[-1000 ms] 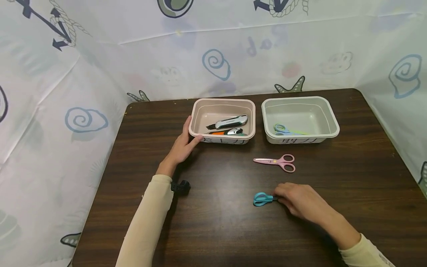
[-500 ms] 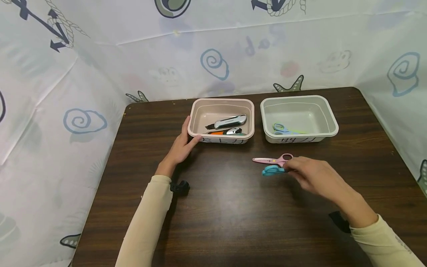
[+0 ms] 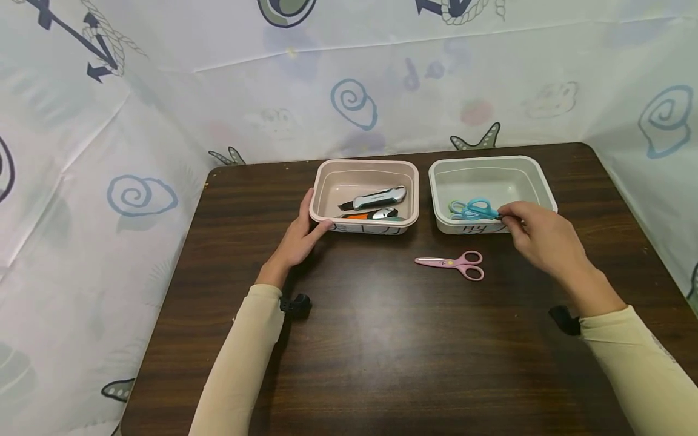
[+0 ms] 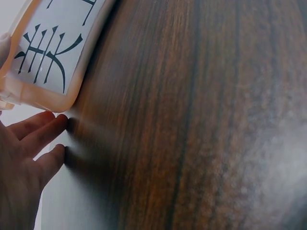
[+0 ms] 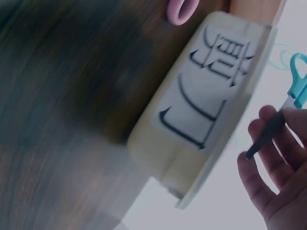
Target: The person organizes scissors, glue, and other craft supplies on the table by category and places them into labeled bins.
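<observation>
My right hand (image 3: 542,239) pinches small turquoise scissors (image 3: 480,209) by their dark blade end, handles pointing left. They hang over the front of the pale green bin (image 3: 493,162). Below them, blue-and-green scissors (image 3: 457,208) lie in that bin. In the right wrist view the dark blade part (image 5: 268,132) sits between thumb and fingers. At the left front corner of the beige-pink bin (image 3: 362,165), my left hand (image 3: 294,242) rests with straight fingers along the side and thumb on the front rim. Pink scissors (image 3: 452,263) lie on the table before the bins.
Inside the beige-pink bin lie a grey-and-black utility knife (image 3: 376,198) and an orange one (image 3: 368,214). Paper labels with dark characters are on both fronts, such as the green bin's label (image 5: 201,91). A patterned sheet (image 3: 245,91) hangs behind the brown table (image 3: 371,351).
My right hand has lifted the turquoise scissors off the table and carried them past the pink scissors, up to the green bin. The left hand stays at the beige-pink bin.
</observation>
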Tool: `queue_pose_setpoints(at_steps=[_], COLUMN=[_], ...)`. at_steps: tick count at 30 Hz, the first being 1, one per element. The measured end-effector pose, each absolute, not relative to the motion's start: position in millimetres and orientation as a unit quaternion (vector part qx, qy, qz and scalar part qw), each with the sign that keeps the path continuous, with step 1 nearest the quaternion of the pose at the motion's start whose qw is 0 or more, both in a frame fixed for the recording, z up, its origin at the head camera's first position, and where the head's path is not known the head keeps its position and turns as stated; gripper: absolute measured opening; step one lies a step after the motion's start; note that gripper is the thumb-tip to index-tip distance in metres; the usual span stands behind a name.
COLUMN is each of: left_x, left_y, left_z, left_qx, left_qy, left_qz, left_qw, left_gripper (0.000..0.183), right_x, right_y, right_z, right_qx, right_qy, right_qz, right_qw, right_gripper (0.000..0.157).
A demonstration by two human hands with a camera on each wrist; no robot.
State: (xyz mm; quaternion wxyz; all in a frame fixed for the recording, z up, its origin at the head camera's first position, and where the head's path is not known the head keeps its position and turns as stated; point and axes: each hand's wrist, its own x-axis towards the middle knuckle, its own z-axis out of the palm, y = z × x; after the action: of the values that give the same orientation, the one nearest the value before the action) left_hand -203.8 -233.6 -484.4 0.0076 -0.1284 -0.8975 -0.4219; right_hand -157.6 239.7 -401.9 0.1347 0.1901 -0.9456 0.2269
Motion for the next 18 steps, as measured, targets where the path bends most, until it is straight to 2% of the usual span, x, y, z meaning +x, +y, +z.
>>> queue_pose_setpoints(at_steps=[6,18], left_x=[-204,-203], left_y=[-232,-231], left_z=[-483,-482], left_qx=[-0.128,-0.128], left_qy=[-0.895,-0.897], left_qz=[-0.428,-0.423], left_qw=[0.009,0.007], left_gripper=[0.083,0.083], right_x=[-179,-209], right_y=[244,244], right_z=[-407,-406], right_qx=[0.162,0.187], right_qy=[-0.951,-0.949], right_qz=[0.241,0.248], right_qw=[0.103,-0.058], right_gripper=[0.015,0.022])
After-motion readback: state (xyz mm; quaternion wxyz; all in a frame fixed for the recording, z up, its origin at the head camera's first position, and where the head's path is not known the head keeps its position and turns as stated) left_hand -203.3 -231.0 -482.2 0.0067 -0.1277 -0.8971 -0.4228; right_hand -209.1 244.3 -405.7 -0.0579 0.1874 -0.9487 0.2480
